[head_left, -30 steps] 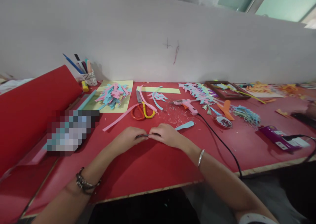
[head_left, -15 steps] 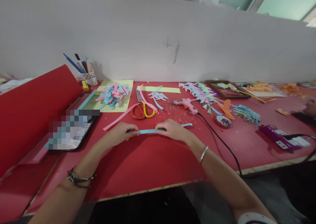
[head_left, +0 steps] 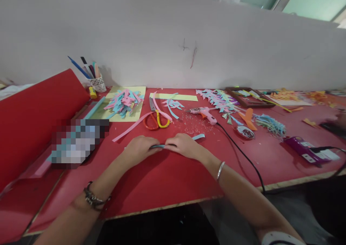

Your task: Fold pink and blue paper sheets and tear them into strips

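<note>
A narrow light-blue paper strip (head_left: pixel 198 137) runs between my two hands, its free end sticking out past the right one. My left hand (head_left: pixel 142 148) pinches it on one side, with a short bit of strip showing between the fingertips. Close beside it, my right hand (head_left: pixel 183 145) grips the same strip; the fingertips of both hands almost meet. Just beyond lie scissors (head_left: pixel 157 121) with red and yellow handles, with a long pink paper strip (head_left: pixel 132 127) over them. A pink glue gun (head_left: pixel 204 114) rests to the right of these.
Cut pink and blue pieces (head_left: pixel 125 101) lie on yellow paper at the back left. A blurred-out phone (head_left: pixel 86 144) is at left, a pen cup (head_left: pixel 97 83) behind. At right are a wooden frame (head_left: pixel 250 102), a purple power strip (head_left: pixel 306 150), and a black cord (head_left: pixel 240 155).
My hands have come closer together, the left moving right and the right slightly left. Less of the blue strip shows between them, and its free end has shifted left.
</note>
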A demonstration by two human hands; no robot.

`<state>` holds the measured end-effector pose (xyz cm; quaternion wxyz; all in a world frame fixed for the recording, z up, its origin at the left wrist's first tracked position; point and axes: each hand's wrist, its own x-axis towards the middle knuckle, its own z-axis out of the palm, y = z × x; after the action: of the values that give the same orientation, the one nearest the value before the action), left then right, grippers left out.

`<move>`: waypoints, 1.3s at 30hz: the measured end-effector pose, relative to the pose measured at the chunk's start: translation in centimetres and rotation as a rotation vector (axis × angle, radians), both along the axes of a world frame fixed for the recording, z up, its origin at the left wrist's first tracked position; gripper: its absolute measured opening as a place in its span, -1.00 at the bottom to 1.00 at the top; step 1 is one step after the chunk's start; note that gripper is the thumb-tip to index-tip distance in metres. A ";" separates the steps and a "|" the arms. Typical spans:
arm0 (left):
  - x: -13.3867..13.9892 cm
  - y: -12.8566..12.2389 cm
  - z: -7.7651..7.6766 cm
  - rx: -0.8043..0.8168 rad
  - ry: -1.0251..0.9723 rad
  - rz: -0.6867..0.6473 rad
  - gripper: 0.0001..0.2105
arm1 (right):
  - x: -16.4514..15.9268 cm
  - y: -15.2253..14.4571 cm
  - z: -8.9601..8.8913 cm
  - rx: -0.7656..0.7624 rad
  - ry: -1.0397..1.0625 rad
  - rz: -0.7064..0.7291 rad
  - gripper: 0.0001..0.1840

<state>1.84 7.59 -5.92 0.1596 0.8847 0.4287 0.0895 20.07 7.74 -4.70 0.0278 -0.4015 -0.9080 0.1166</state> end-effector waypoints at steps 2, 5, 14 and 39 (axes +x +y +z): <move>-0.1 0.1 -0.2 -0.047 -0.040 0.006 -0.81 | 0.0 0.0 0.0 -0.011 0.018 0.012 -0.72; -0.5 0.4 -0.5 -0.110 -0.098 0.016 -0.78 | 0.2 0.1 0.1 -0.042 0.047 0.010 -0.75; -1.6 0.9 -0.1 -0.126 -0.073 0.050 -0.77 | 1.0 0.7 0.3 -0.086 0.014 -0.039 -0.75; -2.1 1.3 -0.2 0.051 0.058 0.029 -0.75 | 1.9 1.3 0.2 -0.086 0.068 -0.078 -0.77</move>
<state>-0.24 8.88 -6.12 0.1231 0.8844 0.4434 0.0773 21.95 9.06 -4.47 0.0458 -0.4333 -0.8843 0.1679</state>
